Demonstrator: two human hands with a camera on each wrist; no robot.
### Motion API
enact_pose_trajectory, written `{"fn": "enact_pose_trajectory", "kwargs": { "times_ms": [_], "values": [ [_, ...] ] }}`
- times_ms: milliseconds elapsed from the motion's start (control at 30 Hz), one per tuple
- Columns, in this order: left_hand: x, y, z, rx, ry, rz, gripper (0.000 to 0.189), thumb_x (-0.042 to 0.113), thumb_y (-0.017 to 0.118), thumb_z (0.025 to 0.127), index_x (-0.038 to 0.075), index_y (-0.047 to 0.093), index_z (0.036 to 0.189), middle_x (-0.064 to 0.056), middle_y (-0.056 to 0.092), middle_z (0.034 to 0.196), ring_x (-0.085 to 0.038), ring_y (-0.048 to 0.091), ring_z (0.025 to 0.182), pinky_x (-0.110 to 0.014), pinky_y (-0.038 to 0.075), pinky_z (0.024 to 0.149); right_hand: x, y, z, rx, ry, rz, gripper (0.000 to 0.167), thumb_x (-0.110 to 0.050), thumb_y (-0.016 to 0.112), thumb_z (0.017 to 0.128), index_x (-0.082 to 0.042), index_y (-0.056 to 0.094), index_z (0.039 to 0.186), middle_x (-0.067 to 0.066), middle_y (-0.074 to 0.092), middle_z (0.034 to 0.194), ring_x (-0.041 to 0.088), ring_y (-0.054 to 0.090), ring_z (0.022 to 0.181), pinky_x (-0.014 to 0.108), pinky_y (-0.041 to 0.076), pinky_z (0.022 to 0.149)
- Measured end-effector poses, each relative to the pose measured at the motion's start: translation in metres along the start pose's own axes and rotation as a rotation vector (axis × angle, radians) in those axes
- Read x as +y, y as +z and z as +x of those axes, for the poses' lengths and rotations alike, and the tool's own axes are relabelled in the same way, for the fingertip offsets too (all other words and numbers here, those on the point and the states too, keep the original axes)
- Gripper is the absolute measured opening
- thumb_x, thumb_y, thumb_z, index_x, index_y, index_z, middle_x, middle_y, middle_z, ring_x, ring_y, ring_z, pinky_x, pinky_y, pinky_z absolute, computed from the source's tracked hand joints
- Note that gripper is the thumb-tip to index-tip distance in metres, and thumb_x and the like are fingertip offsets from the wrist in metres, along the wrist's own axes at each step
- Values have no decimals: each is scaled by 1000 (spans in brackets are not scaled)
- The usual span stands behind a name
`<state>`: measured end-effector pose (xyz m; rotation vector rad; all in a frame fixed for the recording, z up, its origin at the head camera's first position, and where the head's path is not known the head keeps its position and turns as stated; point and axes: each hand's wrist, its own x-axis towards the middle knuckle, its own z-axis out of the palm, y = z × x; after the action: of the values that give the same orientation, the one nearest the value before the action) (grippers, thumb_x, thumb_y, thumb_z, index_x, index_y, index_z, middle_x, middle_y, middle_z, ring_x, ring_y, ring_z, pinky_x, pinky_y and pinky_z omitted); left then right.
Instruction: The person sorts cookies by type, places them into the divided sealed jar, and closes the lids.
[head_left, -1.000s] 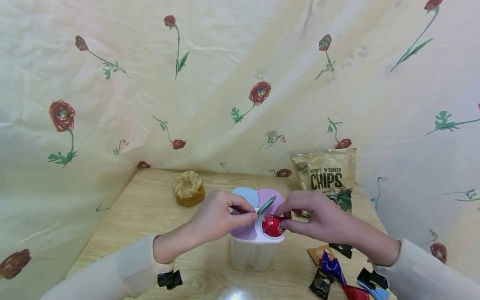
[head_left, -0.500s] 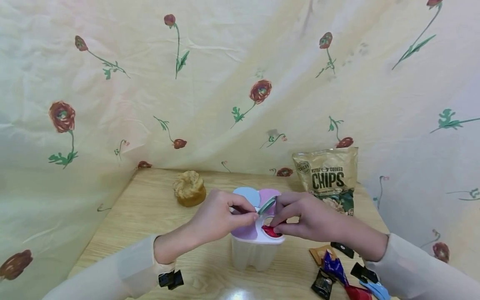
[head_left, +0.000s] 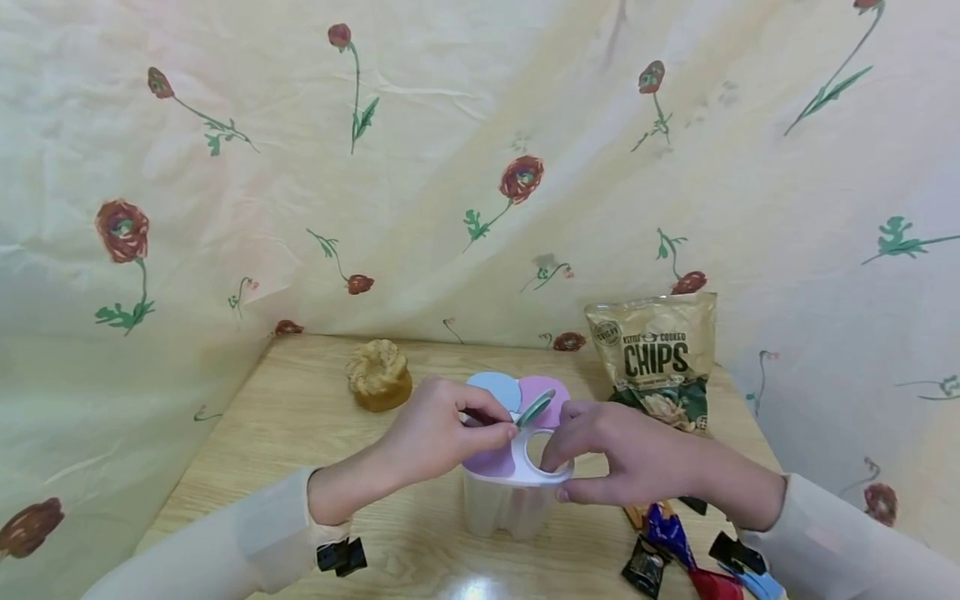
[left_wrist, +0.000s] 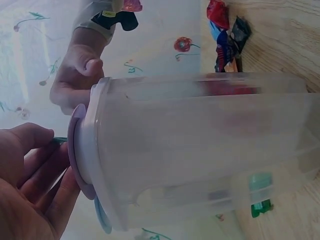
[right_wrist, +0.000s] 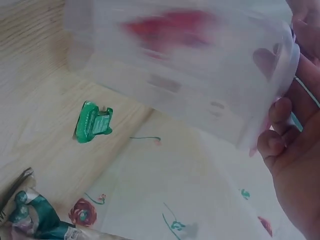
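Observation:
A tall translucent container [head_left: 498,510] stands on the table; its white top carries round blue, pink and purple flaps. My left hand [head_left: 448,427] pinches the raised green flap [head_left: 536,409] beside a round opening. At that opening is my right hand [head_left: 626,454], fingertips dipping in, thumb outside against the rim, nothing held. Inside the container, a red wrapped candy [right_wrist: 172,31] shows as a blur through the wall in the right wrist view. The left wrist view shows the same red blur low down near the base.
Several wrapped candies, among them a blue one [head_left: 666,533] and a black one [head_left: 645,568], lie at the front right. A bag of chips [head_left: 654,357] leans at the back right, and a bun [head_left: 378,375] sits back left. A green candy [right_wrist: 91,122] lies behind the container.
My right hand pushed the red candy down through the opening and let go; it is now inside the container. My left hand keeps the green flap raised.

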<state>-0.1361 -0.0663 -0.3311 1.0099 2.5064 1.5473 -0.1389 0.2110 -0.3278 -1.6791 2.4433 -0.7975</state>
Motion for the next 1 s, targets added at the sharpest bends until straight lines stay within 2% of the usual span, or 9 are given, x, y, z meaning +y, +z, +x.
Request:
{"fn": "enact_pose_trajectory", "kwargs": {
  "times_ms": [167,300,533,667,733,900,1000],
  "values": [
    [0,0,1,-1,-1,5,5,17,79,88,20,81,86,14,76,82,-3,67,79,-26,60,72,2,-5,-5,62,36,62,20,-19,79,92,-27,75,110,-15,72,110,4,65,103,28,56,84],
    [0,0,1,5,2,16,4,17,80,88,20,82,86,14,76,82,-3,67,78,-24,59,72,5,-14,-14,97,70,105,23,-15,78,92,-26,74,112,-11,73,112,6,68,98,27,58,79],
    [1,0,1,11,-4,23,5,16,80,88,20,82,85,14,76,82,-3,67,78,-27,60,72,15,-21,-45,208,152,13,32,-8,78,91,-29,73,114,-15,72,106,1,64,79,22,54,64],
    [0,1,1,8,-8,24,6,16,80,88,20,82,85,14,76,82,-3,67,78,-26,60,72,20,-18,-69,274,267,-13,33,-8,80,89,-26,73,115,-15,72,101,2,64,79,23,54,62],
    [0,1,0,6,-10,23,5,16,80,88,20,82,85,14,76,82,-3,67,78,-25,59,71,23,-15,-82,293,349,-13,32,-9,80,88,-25,73,115,-15,72,99,2,65,80,24,54,62],
    [-2,4,-1,9,3,32,5,15,80,88,19,82,85,14,77,81,-2,66,77,-25,59,70,33,-5,-117,284,526,4,27,-16,77,93,-24,73,118,-14,74,104,2,66,85,25,54,65],
    [-2,4,-2,15,7,34,4,16,80,88,19,82,85,14,77,81,-1,66,77,-24,59,70,41,4,-138,288,575,28,26,-15,74,95,-22,72,120,-12,73,107,3,67,86,26,53,65]
  ]
}}
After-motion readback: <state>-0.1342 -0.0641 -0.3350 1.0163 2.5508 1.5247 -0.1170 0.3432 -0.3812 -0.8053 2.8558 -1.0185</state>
